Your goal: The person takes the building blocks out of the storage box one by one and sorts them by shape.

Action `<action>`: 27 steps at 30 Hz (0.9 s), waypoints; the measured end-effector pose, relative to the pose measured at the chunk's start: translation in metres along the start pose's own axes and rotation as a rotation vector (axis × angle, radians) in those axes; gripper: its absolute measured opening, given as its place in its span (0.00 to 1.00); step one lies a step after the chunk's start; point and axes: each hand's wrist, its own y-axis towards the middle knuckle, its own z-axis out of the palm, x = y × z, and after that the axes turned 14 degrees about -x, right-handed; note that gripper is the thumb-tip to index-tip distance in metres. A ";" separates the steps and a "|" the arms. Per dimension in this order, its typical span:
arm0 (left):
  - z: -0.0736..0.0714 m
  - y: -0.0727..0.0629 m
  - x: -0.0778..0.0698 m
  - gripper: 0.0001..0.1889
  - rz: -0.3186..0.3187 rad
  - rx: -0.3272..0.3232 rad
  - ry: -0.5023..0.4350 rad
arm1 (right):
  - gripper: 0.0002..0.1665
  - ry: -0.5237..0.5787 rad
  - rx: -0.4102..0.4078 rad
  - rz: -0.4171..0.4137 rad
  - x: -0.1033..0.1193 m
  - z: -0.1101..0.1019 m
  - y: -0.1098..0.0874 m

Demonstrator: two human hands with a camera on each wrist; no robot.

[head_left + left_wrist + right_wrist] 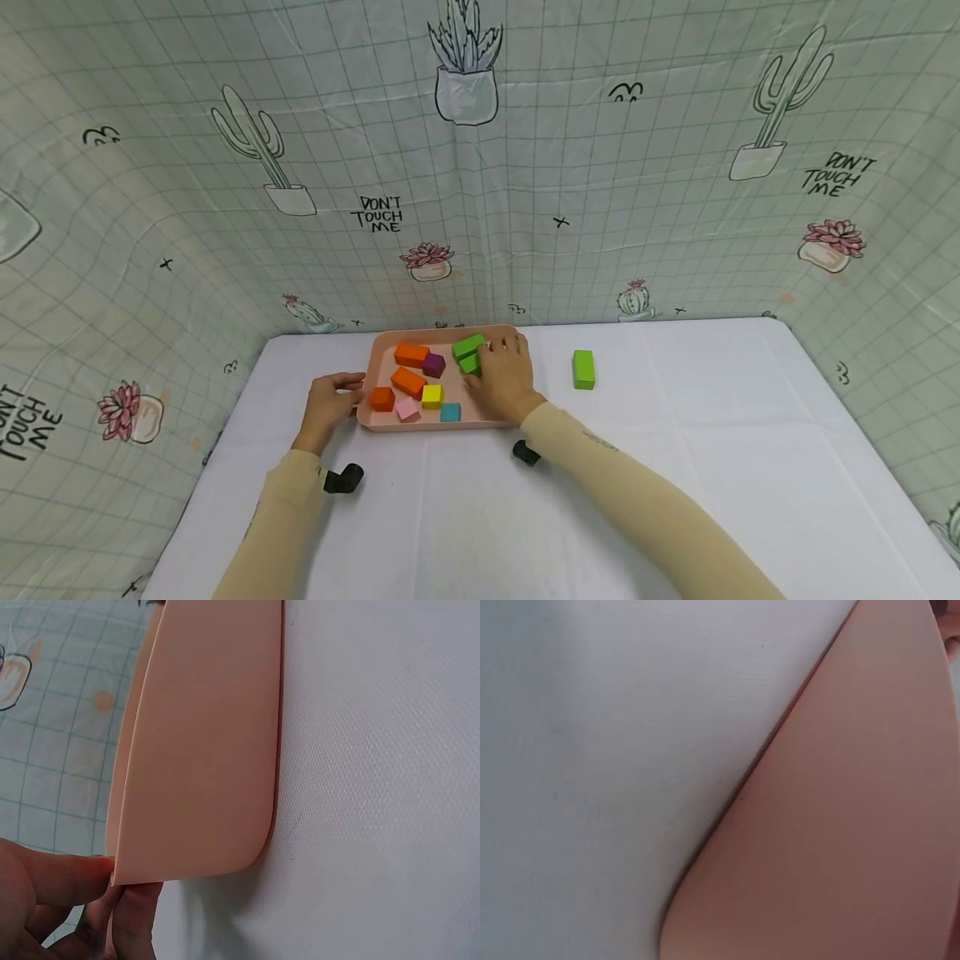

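Note:
A shallow pink tray [420, 427] stands at the back of the white table. My left hand [330, 408] holds its left end, and the left wrist view shows the thumb and fingers [135, 919] pinching the rim at a corner. Inside the tray's right half, my right hand [506, 375] grips a green block [470, 364] between thumb and fingers, partly hidden by the hand. Another green block [468, 346] lies just behind it, touching or nearly so. The right wrist view has mostly the tray's outer wall [832, 810]; the grip is out of sight there.
The tray also bears orange blocks [408, 382], a purple block [433, 365], a yellow cube [432, 396], a pink block [408, 409] and a teal block [450, 412]. One more green block [583, 369] stands on the table right of the tray. A patterned cloth [525, 167] hangs behind.

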 end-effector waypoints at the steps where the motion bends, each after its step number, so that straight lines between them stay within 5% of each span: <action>1: 0.000 0.000 -0.001 0.20 0.000 0.001 -0.003 | 0.36 -0.003 0.001 0.000 0.000 0.001 0.001; 18: 0.000 -0.001 0.001 0.20 -0.019 0.001 -0.006 | 0.30 0.079 0.039 -0.044 -0.008 -0.001 -0.002; 27: -0.001 -0.001 0.000 0.20 -0.006 -0.003 -0.012 | 0.34 0.078 0.057 -0.069 -0.019 0.000 -0.006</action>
